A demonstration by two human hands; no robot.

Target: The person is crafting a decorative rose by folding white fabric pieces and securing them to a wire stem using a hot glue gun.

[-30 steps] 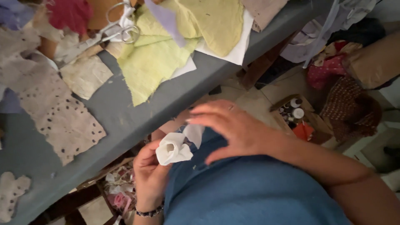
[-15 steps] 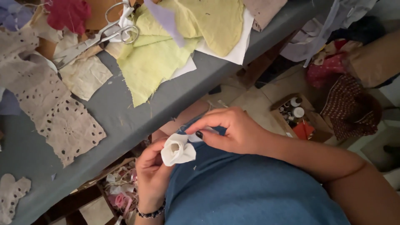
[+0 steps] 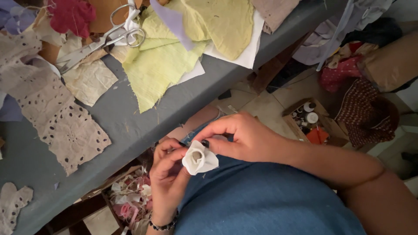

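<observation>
Lower centre of frame, below the grey table edge (image 3: 143,130): left hand (image 3: 167,174) pinches the rolled white fabric rosette (image 3: 199,158) from the left, its open spiral facing the camera, while right hand (image 3: 244,137), coming from the right, pinches its upper edge.

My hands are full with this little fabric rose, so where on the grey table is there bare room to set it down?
The grey table is bare along its near edge, between the eyelet lace piece and the yellow-green cloth. A smaller gap lies below the white paper. The far side is crowded: scissors, beige scraps, red fabric.
</observation>
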